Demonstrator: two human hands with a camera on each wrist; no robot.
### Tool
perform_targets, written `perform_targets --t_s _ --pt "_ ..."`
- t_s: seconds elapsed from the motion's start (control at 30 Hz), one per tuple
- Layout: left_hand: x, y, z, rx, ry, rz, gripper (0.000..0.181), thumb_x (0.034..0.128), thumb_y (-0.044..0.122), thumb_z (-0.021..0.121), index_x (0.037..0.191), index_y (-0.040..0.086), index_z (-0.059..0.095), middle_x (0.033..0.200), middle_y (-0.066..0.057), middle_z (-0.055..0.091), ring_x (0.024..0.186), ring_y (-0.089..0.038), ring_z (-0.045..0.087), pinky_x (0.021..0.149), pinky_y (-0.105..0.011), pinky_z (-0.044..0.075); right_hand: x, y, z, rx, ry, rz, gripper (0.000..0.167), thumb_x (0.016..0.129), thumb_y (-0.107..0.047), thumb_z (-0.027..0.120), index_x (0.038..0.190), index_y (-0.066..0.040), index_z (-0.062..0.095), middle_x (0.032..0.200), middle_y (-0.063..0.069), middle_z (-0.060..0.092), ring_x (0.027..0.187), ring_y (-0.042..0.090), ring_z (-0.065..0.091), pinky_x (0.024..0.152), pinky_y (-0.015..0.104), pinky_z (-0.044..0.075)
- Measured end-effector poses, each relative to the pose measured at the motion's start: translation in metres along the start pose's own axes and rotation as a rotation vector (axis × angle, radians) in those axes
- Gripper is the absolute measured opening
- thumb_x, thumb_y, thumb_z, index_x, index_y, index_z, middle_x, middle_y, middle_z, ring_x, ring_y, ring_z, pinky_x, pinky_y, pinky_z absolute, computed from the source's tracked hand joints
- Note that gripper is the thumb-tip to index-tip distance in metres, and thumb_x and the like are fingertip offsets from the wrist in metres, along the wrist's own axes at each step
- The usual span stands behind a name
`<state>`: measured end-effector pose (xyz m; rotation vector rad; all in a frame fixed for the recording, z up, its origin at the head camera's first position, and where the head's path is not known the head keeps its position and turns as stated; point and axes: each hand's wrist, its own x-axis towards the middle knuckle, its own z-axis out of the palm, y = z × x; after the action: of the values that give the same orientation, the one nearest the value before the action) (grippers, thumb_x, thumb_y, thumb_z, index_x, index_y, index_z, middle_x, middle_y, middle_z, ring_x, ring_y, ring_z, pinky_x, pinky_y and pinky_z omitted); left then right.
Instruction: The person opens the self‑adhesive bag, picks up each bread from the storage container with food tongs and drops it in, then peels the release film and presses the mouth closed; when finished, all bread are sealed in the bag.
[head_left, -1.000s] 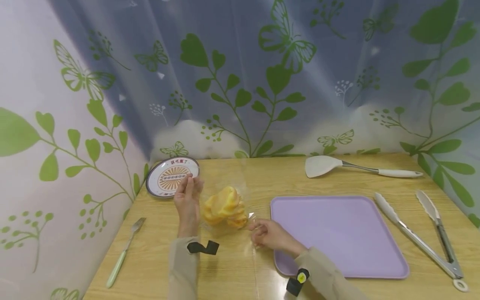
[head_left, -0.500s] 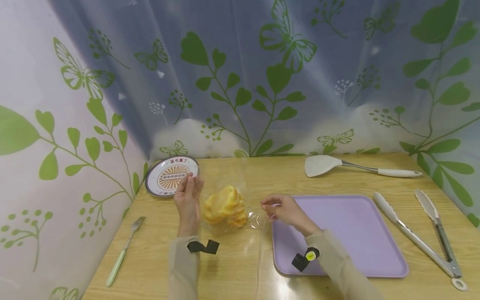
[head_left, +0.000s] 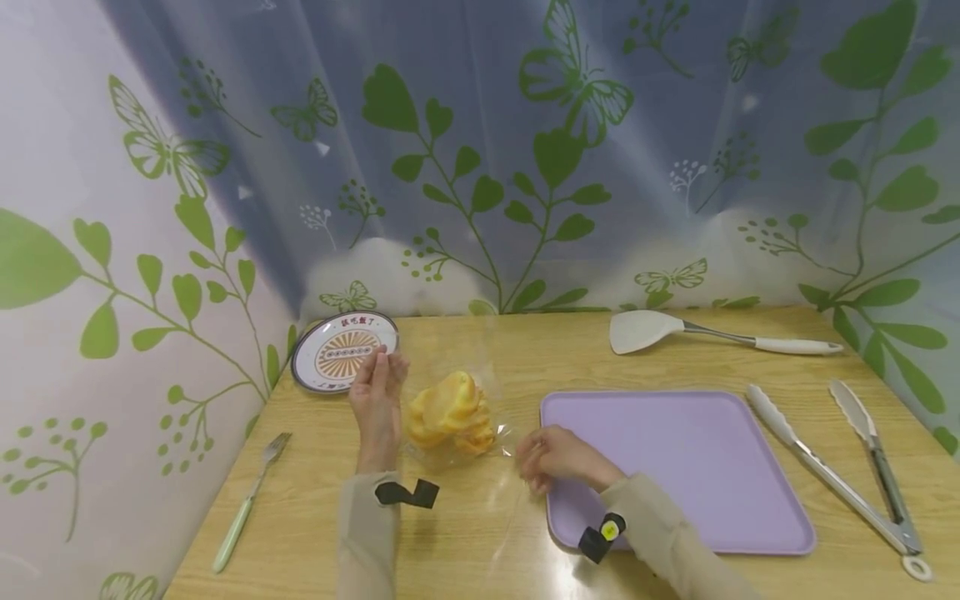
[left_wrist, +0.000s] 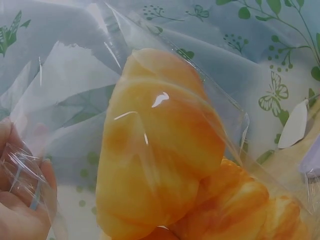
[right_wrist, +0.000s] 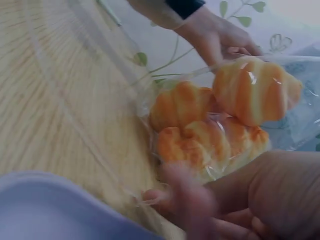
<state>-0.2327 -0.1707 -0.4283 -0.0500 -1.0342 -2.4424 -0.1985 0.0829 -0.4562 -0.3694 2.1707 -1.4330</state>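
Note:
My left hand (head_left: 378,408) holds a clear plastic bag (left_wrist: 65,95) up by its left side, the film bunched between the fingers. Inside lie golden croissants (head_left: 450,408); the right wrist view shows three croissants (right_wrist: 215,142) pressed together. Right of the bag, over the tray's left edge, is my right hand (head_left: 558,457), its fingers curled. In the right wrist view those blurred fingertips (right_wrist: 155,197) pinch a thin clear plastic strip (right_wrist: 75,122) that trails across the wooden table. Whether this strip is joined to the bag cannot be told.
A lilac tray (head_left: 675,467) lies to the right. Beyond it are metal tongs (head_left: 832,475) and a white spatula (head_left: 652,332) farther back. A patterned plate (head_left: 315,362) stands behind my left hand, with a green-handled fork (head_left: 243,517) at the left.
My right hand rose up and to the right from beside the bag, then came back down, ending slightly right of where it was. The left hand and the croissants stay in place.

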Motion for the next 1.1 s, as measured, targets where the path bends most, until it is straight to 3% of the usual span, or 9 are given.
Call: perform_targets --t_s 0.13,0.4,0.7,0.9,1.0,1.1 --pt "0.001 0.000 0.000 -0.012 0.003 -0.002 0.010 0.0940 0.012 0.063 0.099 0.006 0.069 0.082 -0.001 0.074 0.075 -0.009 0.071 0.078 -0.021 0.058 0.000 0.003 0.003 -0.109 0.056 -0.011 0.023 0.077 0.010 0.064 0.098 0.001 0.069 0.077 0.012 0.073 0.045 0.005 0.051 0.042 0.015 0.041" --pt "0.002 0.000 0.001 -0.007 -0.004 -0.005 0.007 0.0938 0.013 0.064 0.096 0.010 0.070 0.082 0.000 0.074 0.074 -0.008 0.071 0.076 -0.020 0.058 -0.002 0.007 -0.012 -0.095 0.122 0.024 0.042 0.067 0.010 0.073 0.107 -0.001 0.067 0.099 0.013 0.070 0.056 0.011 0.054 0.048 0.020 0.046" --pt "0.001 0.001 0.002 -0.014 0.023 -0.016 0.007 0.0929 0.012 0.065 0.096 0.009 0.070 0.082 -0.001 0.073 0.075 -0.009 0.071 0.077 -0.020 0.058 0.001 0.016 -0.028 -0.120 0.261 0.002 0.017 0.082 0.004 0.060 0.098 0.000 0.066 0.094 0.012 0.066 0.062 0.012 0.053 0.054 0.023 0.048" --pt "0.001 -0.001 0.000 -0.016 0.016 -0.009 0.008 0.0933 0.013 0.064 0.096 0.008 0.070 0.082 -0.001 0.073 0.076 -0.009 0.071 0.077 -0.021 0.058 0.003 -0.008 -0.039 -0.016 0.407 -0.125 0.021 0.094 -0.006 0.059 0.113 0.003 0.063 0.105 0.018 0.064 0.066 0.010 0.055 0.054 0.019 0.046" --pt "0.000 0.000 0.000 -0.014 0.007 0.001 0.009 0.0942 0.012 0.063 0.097 0.007 0.070 0.083 -0.001 0.074 0.076 -0.010 0.071 0.077 -0.021 0.058 0.005 -0.035 -0.045 0.060 0.438 -0.233 0.029 0.097 -0.012 0.060 0.123 0.000 0.061 0.112 0.019 0.062 0.066 0.009 0.055 0.054 0.018 0.046" --pt "0.000 0.001 -0.001 -0.001 0.001 -0.001 0.010 0.0955 0.011 0.061 0.096 0.008 0.070 0.083 0.000 0.075 0.075 -0.010 0.071 0.076 -0.021 0.058 0.009 -0.059 -0.047 0.065 0.445 -0.345 0.035 0.096 -0.016 0.062 0.129 -0.003 0.059 0.119 0.019 0.061 0.072 0.009 0.057 0.059 0.020 0.049"
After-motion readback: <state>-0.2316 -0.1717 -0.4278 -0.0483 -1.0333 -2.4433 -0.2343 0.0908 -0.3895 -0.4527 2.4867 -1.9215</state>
